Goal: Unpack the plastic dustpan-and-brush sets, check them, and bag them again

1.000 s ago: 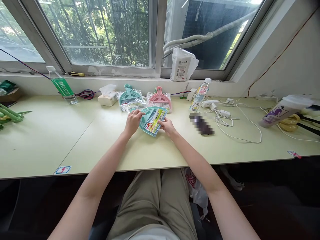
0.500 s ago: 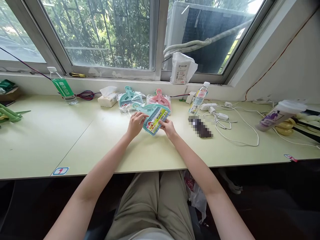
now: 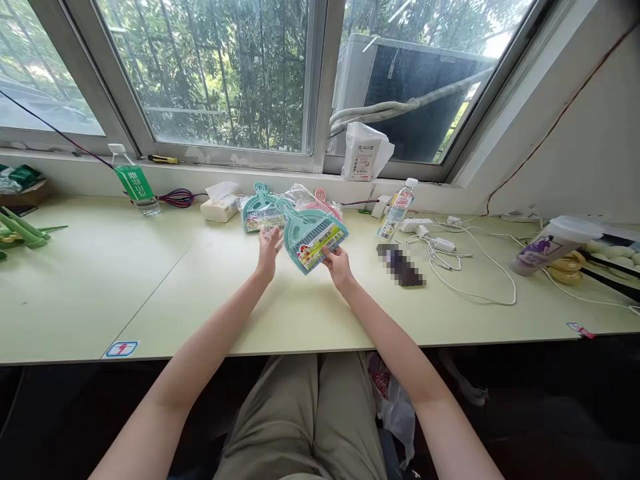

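My right hand [image 3: 338,264] pinches the lower edge of a teal mini dustpan-and-brush set [image 3: 310,235] with a yellow label, holding it tilted above the pale green table [image 3: 150,280]. My left hand [image 3: 268,248] is just left of the set, fingers spread, beside its edge and apart from it. Behind lie a second teal set [image 3: 260,208] in clear plastic wrap and a pink set [image 3: 323,201], also wrapped.
A tissue box [image 3: 219,205], a green-labelled water bottle [image 3: 136,188] and red-blue wires [image 3: 175,196] stand at the back left. A second bottle [image 3: 397,211], a dark phone [image 3: 401,264], white cables [image 3: 465,267] and a tipped cup [image 3: 550,245] lie right. Green objects [image 3: 20,231] sit far left.
The teal set has been lifted off the table and tilted up by my right hand. My left hand has let go of it and opened.
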Demonstrator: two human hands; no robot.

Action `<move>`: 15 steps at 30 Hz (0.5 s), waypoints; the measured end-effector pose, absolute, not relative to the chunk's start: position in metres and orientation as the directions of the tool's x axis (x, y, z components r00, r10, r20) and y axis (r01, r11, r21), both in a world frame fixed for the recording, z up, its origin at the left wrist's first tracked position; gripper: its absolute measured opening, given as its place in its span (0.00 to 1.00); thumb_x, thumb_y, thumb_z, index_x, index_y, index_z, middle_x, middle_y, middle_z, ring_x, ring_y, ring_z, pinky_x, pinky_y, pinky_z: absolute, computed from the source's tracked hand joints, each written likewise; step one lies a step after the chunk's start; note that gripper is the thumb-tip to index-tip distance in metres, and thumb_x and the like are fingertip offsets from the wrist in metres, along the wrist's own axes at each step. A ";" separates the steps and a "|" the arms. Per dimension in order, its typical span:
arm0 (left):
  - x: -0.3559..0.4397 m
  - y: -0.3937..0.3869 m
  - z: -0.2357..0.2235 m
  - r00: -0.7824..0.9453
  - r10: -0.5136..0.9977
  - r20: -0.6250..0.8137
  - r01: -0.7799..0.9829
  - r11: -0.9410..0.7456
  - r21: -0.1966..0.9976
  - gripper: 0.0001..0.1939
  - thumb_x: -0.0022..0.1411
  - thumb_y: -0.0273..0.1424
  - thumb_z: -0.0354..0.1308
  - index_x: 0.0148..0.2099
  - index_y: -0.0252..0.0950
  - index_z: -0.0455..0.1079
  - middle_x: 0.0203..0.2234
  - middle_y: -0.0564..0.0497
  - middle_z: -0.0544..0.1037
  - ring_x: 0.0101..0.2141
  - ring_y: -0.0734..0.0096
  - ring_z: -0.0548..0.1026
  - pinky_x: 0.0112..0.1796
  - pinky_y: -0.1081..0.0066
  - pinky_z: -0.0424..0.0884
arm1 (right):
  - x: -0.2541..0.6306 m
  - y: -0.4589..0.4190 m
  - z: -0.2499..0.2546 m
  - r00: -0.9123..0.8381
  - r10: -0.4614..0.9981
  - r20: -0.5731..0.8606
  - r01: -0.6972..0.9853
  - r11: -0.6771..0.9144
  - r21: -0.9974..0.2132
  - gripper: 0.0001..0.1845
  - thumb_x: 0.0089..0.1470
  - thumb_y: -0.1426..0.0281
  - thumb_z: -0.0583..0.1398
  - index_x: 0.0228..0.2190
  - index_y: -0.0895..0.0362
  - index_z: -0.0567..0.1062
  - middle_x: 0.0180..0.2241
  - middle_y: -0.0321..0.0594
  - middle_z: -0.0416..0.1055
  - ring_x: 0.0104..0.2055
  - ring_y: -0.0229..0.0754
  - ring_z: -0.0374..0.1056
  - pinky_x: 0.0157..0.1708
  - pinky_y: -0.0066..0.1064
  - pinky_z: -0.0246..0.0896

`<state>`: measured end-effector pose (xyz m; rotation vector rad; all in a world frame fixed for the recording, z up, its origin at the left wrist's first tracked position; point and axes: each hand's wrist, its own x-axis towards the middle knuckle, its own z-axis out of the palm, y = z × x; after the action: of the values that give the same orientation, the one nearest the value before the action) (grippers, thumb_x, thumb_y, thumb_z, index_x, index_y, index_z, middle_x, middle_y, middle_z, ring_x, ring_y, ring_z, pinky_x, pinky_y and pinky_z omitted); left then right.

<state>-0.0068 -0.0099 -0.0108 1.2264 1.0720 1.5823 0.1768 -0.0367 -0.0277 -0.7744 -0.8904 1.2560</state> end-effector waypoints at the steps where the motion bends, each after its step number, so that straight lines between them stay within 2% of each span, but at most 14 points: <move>1: -0.004 -0.009 -0.014 -0.050 0.979 0.198 -0.210 -0.204 0.956 0.30 0.65 0.48 0.52 0.64 0.40 0.54 0.58 0.41 0.69 0.55 0.57 0.72 0.51 0.60 0.71 | 0.176 -0.037 -0.028 0.077 0.988 0.135 -0.445 0.155 -0.882 0.16 0.45 0.65 0.69 0.35 0.56 0.73 0.41 0.42 0.78 0.45 0.46 0.74 0.48 0.41 0.73; 3: 0.005 -0.012 -0.020 0.133 0.981 0.138 -0.322 -0.088 0.943 0.29 0.60 0.49 0.57 0.58 0.38 0.63 0.52 0.42 0.75 0.50 0.55 0.75 0.47 0.59 0.74 | 0.176 -0.037 -0.029 0.086 0.987 0.139 -0.442 0.162 -0.882 0.15 0.45 0.65 0.69 0.34 0.56 0.74 0.40 0.42 0.78 0.44 0.46 0.74 0.47 0.40 0.73; 6: 0.015 -0.019 -0.027 0.272 0.953 0.133 -0.399 -0.014 0.917 0.28 0.55 0.47 0.64 0.53 0.37 0.67 0.48 0.44 0.78 0.48 0.55 0.76 0.46 0.59 0.75 | 0.177 -0.036 -0.029 0.125 0.980 0.153 -0.458 0.194 -0.867 0.14 0.45 0.66 0.68 0.33 0.56 0.73 0.39 0.41 0.78 0.44 0.45 0.74 0.47 0.40 0.73; 9: 0.017 -0.020 -0.030 0.325 0.938 0.120 -0.416 0.027 0.909 0.27 0.54 0.46 0.65 0.51 0.36 0.69 0.49 0.44 0.78 0.49 0.54 0.76 0.47 0.60 0.75 | 0.177 -0.035 -0.030 0.168 0.975 0.142 -0.461 0.205 -0.863 0.12 0.46 0.67 0.67 0.33 0.56 0.73 0.40 0.41 0.78 0.45 0.44 0.74 0.47 0.39 0.73; 12: 0.014 -0.020 -0.027 0.339 0.934 0.112 -0.407 0.038 0.913 0.28 0.55 0.49 0.63 0.51 0.36 0.70 0.50 0.42 0.77 0.51 0.52 0.75 0.48 0.59 0.74 | 0.175 -0.034 -0.032 0.190 0.976 0.109 -0.462 0.187 -0.867 0.12 0.46 0.69 0.67 0.34 0.57 0.73 0.40 0.41 0.78 0.45 0.44 0.74 0.47 0.38 0.73; 15: 0.014 -0.022 -0.023 0.268 0.952 0.151 -0.400 -0.033 0.916 0.34 0.53 0.47 0.66 0.58 0.38 0.64 0.52 0.41 0.75 0.51 0.52 0.74 0.50 0.56 0.73 | 0.173 -0.033 -0.034 0.197 0.976 0.094 -0.472 0.178 -0.863 0.12 0.46 0.69 0.67 0.34 0.57 0.73 0.40 0.41 0.77 0.44 0.44 0.74 0.47 0.38 0.73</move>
<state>0.0145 -0.0222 -0.0231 1.1021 0.6545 1.2187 0.1726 -0.0333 -0.0340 -0.8103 -0.7807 1.1870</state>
